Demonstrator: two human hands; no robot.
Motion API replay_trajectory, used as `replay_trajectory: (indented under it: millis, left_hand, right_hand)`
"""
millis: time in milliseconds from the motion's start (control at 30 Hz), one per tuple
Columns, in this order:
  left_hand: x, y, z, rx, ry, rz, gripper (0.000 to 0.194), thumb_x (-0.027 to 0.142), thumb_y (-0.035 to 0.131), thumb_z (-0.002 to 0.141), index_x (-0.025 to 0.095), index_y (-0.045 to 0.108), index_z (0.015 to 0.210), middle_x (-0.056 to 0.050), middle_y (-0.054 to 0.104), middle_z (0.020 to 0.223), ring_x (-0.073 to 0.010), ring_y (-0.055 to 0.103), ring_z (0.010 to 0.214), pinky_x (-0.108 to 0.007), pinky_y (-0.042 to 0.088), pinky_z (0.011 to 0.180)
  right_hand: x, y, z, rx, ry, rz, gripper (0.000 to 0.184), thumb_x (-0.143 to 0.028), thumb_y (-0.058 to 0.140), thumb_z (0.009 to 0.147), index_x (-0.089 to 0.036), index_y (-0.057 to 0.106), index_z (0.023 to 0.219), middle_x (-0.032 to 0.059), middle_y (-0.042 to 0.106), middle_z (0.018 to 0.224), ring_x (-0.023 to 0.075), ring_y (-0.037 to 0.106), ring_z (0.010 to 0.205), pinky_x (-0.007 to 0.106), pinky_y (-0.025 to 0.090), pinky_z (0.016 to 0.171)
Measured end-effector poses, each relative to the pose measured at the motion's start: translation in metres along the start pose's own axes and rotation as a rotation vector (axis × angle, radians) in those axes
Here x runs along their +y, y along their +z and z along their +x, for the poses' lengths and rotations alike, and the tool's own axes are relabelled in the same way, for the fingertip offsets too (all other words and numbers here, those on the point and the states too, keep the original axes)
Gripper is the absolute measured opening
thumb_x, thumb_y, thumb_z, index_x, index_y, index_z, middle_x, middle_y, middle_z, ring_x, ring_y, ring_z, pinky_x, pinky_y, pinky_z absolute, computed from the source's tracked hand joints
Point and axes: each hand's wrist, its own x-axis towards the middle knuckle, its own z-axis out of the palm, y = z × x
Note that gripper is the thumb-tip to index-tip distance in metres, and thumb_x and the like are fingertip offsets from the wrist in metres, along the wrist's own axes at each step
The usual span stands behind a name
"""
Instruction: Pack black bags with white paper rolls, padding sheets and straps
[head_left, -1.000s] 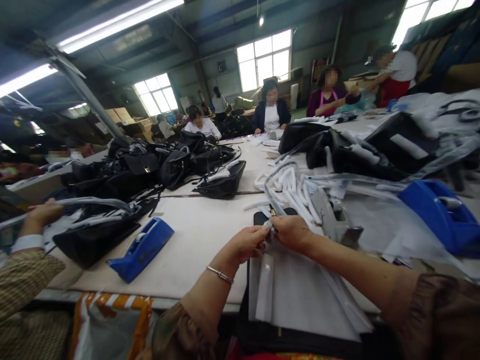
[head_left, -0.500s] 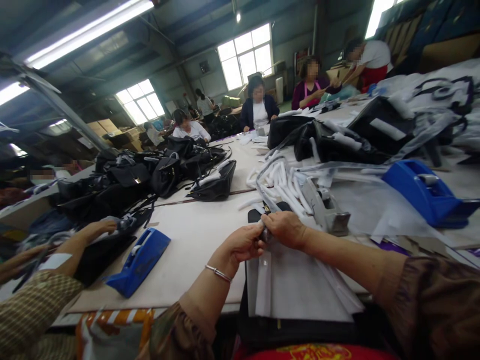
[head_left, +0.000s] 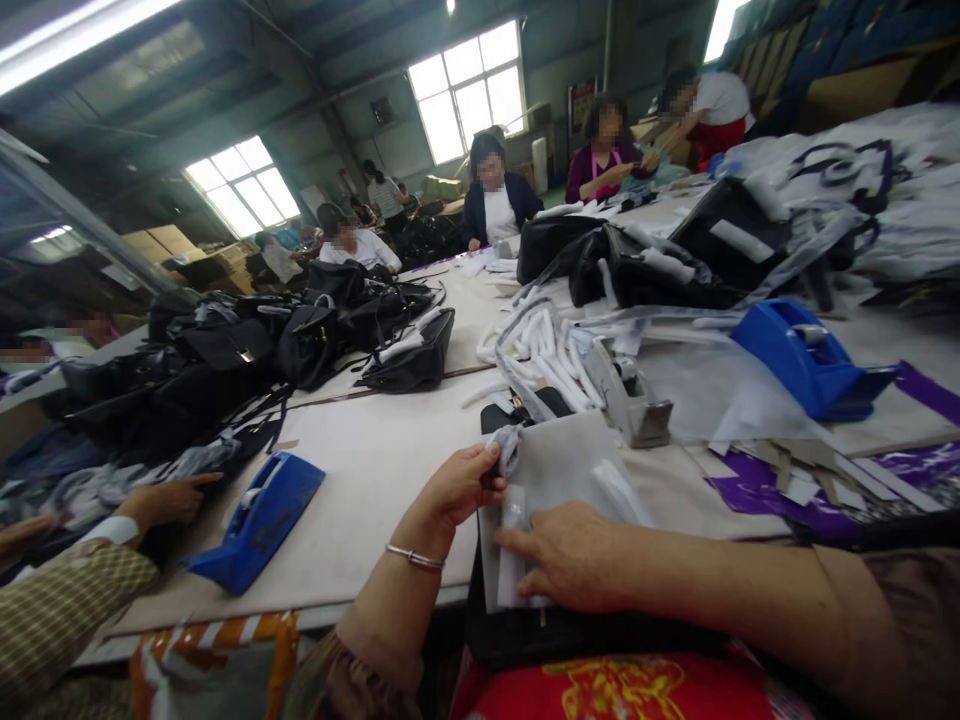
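My left hand (head_left: 457, 487), with a silver bangle at the wrist, pinches a grey wrapped strap end (head_left: 508, 448) at the top left corner of a stack of white wrapping sheets (head_left: 559, 465). My right hand (head_left: 574, 556) lies on the lower part of that stack, fingers stretched toward a clear plastic strip (head_left: 514, 545). The sheets rest on a black bag (head_left: 577, 632) at the table's near edge. A black strap with a gold buckle (head_left: 525, 405) runs away from my left hand.
A blue tape dispenser (head_left: 255, 522) stands at the left, another blue tape dispenser (head_left: 806, 358) at the right, a grey metal dispenser (head_left: 626, 395) ahead. White foam tubes (head_left: 544, 345) and piles of black bags (head_left: 247, 355) cover the table. A co-worker's hand (head_left: 165, 498) works at the left; other people sit further back.
My right hand has left the strap end and dropped down onto the white sheets. My left hand keeps its pinch. The camera has tilted down, and the co-worker's hand moved nearer.
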Motion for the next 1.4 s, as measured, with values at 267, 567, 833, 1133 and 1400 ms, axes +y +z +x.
replay_trajectory:
  millis: [267, 567, 833, 1133, 1400]
  left_hand:
    - [-0.015, -0.003, -0.018, 0.071, -0.032, 0.091, 0.049, 0.061, 0.073, 0.073, 0.016, 0.056, 0.086, 0.003, 0.054, 0.069, -0.0074, 0.049, 0.052, -0.018, 0.037, 0.044]
    - [-0.060, 0.027, -0.050, 0.149, -0.050, 0.304, 0.041, 0.059, 0.056, 0.083, 0.018, 0.058, 0.081, 0.004, 0.052, 0.056, -0.0116, 0.048, 0.047, -0.024, 0.043, 0.045]
    - [-0.070, 0.023, -0.068, 0.201, 0.008, 0.330, 0.040, 0.058, 0.059, 0.083, 0.019, 0.060, 0.076, 0.001, 0.054, 0.053, -0.0130, 0.050, 0.044, -0.023, 0.040, 0.042]
    - [-0.036, 0.014, -0.063, 0.049, -0.044, -0.184, 0.041, 0.052, 0.073, 0.076, 0.016, 0.056, 0.086, 0.001, 0.055, 0.067, -0.0049, 0.041, 0.045, -0.015, 0.031, 0.038]
    - [-0.010, 0.008, -0.051, 0.056, -0.005, -0.078, 0.036, 0.049, 0.067, 0.082, 0.015, 0.056, 0.085, 0.001, 0.054, 0.067, -0.0037, 0.041, 0.045, -0.014, 0.031, 0.040]
  right_hand:
    - [0.003, 0.014, -0.004, 0.118, 0.085, 0.106, 0.025, -0.032, 0.051, 0.092, -0.023, 0.066, 0.110, 0.0102, 0.073, 0.094, 0.0270, 0.070, 0.086, 0.031, 0.044, 0.067]
    - [-0.008, 0.024, -0.034, 0.187, 0.081, 0.159, 0.027, -0.024, 0.055, 0.090, -0.026, 0.063, 0.115, 0.0066, 0.068, 0.096, 0.0218, 0.066, 0.085, 0.029, 0.044, 0.073]
    - [-0.003, 0.023, -0.034, 0.144, 0.042, 0.137, 0.031, -0.023, 0.058, 0.088, -0.024, 0.061, 0.118, 0.0070, 0.069, 0.094, 0.0222, 0.066, 0.084, 0.028, 0.043, 0.070]
    - [0.030, -0.026, -0.012, 0.440, 0.018, -0.085, 0.023, -0.024, 0.051, 0.093, -0.016, 0.066, 0.109, 0.0131, 0.068, 0.111, 0.0243, 0.062, 0.101, 0.034, 0.044, 0.087]
    - [0.085, -0.036, 0.044, 0.160, 0.255, -0.171, 0.040, -0.039, 0.041, 0.100, -0.014, 0.072, 0.093, 0.0142, 0.074, 0.092, 0.0251, 0.070, 0.086, 0.033, 0.047, 0.078]
